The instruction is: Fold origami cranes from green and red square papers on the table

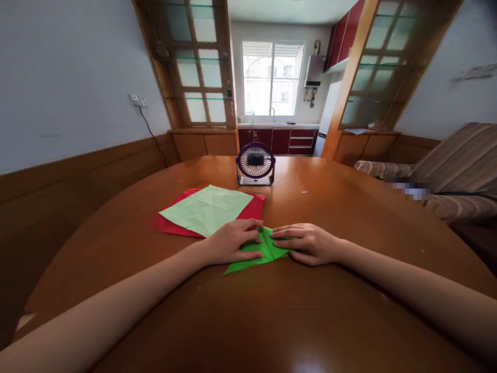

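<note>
Here, both hands flat on green paper (267, 251).

near table (272, 321): open | ahead: fan (255, 163) | left: paper sheets (205, 210)

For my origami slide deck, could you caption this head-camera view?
Both hands, left hand and right hand, press a folded green paper flat on a wooden table.

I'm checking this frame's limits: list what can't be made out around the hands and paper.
- Green folded paper: its middle, covered by left hand and right hand, head view.
- Red sheet: mostly under the pale green sheet.
- Spot on the sofa: pixelated.
</note>
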### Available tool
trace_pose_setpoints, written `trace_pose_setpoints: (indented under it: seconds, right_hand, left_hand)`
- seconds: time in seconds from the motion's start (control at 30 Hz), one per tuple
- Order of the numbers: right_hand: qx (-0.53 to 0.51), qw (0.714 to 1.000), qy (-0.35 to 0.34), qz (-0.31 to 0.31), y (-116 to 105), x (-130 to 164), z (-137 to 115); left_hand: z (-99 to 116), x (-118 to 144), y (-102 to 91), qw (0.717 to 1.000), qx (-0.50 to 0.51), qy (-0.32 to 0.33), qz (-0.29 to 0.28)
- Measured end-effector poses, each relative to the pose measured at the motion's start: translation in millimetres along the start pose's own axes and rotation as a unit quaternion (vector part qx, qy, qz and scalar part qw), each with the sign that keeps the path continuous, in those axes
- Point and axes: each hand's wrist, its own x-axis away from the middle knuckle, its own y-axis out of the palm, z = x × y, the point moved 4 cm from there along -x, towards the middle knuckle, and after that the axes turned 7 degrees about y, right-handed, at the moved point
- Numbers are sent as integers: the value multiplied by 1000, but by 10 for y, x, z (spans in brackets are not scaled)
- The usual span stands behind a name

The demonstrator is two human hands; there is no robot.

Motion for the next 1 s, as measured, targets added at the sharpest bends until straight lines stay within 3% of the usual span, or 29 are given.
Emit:
trace_pose_setpoints:
  seconds: [0.57,0.8,1.0]
  right_hand:
    - [7,1000,-27,-2,9,-6,-31]
    - [6,1000,-24,-2,26,4,-19]
    - [10,1000,-25,-9,21,1,-25]
  left_hand:
    - [-43,9,54,998,3,-24,-60]
    - [-16,-12,22,998,21,-42,-43]
    - [22,-23,34,999,-9,12,-45]
